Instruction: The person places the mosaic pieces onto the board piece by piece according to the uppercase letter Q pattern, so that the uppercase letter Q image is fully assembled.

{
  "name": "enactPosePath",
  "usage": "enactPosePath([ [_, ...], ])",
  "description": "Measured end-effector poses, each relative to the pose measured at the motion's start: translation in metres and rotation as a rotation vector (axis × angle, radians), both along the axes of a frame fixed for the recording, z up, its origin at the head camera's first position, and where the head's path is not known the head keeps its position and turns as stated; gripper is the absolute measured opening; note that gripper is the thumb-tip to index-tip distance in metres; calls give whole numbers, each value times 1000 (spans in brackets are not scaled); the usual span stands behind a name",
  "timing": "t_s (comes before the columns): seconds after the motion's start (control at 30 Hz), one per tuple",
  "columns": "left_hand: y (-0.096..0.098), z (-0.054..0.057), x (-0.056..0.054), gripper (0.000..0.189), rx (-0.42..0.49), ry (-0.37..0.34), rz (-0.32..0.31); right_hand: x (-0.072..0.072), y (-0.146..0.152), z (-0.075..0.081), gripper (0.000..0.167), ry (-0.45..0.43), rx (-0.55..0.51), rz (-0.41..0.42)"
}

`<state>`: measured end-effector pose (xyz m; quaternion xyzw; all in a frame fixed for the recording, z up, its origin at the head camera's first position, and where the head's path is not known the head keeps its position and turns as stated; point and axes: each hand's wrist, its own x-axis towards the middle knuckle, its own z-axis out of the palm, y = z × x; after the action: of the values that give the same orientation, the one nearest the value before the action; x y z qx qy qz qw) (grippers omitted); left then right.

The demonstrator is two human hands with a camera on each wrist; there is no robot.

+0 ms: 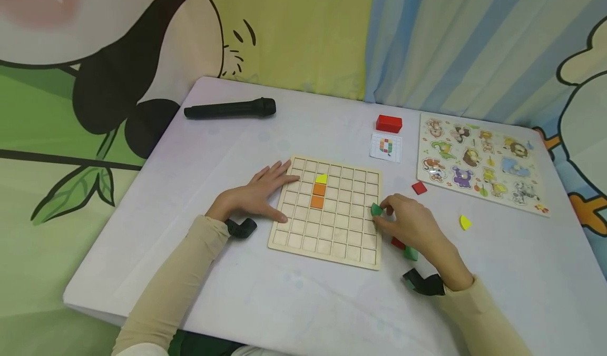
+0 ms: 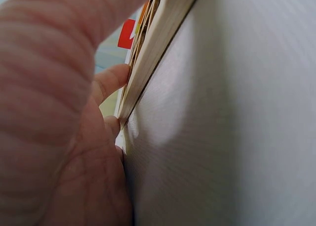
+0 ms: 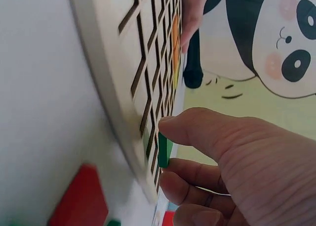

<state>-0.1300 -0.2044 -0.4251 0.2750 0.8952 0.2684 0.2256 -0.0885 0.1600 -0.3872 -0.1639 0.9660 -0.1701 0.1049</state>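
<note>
A wooden grid board [image 1: 310, 244] lies on the table, with a yellow tile [image 1: 321, 179] and two orange tiles [image 1: 317, 202] in one column of its cells. The left hand [image 1: 256, 193] rests along the board's left edge, its fingers spread and thumb touching near the lower left. Between thumb and fingertips, the right hand [image 1: 413, 223] pinches a small green tile [image 3: 163, 151] at the board's right edge. Close below that hand lie a red tile [image 1: 397, 243] and another green tile [image 1: 411, 253], partly covered in the head view.
A red tile [image 1: 419, 188] and a yellow piece [image 1: 465, 222] lie to the right. Behind them are a red block [image 1: 389, 124], a pattern card [image 1: 385, 147] and an animal puzzle board [image 1: 479, 161]. At the back left lies a black microphone [image 1: 229, 109].
</note>
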Motion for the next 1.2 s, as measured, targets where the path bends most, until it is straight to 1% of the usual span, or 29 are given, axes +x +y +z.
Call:
enactPosePath([
  [0.13,0,0,0,104,-3,-3,0,0,-17,0,27,8,-17,44],
  [0.27,0,1,0,104,-2,-4,-5,2,-34,1,26,-2,-28,72],
  [0.5,-1,4,0,104,-2,-1,-9,4,-64,-1,22,51,-30,164],
  [0.57,0,4,0,104,2,-2,-11,4,-70,-2,22,54,-26,182],
  [0.8,-1,3,-1,104,-8,-5,-3,5,-89,-5,26,41,-16,236],
  [0.97,-1,3,-1,104,-9,-11,-4,5,-100,-5,29,39,5,257],
  [1.2,0,0,-2,104,-18,-14,-6,6,-107,-5,27,93,-1,288],
])
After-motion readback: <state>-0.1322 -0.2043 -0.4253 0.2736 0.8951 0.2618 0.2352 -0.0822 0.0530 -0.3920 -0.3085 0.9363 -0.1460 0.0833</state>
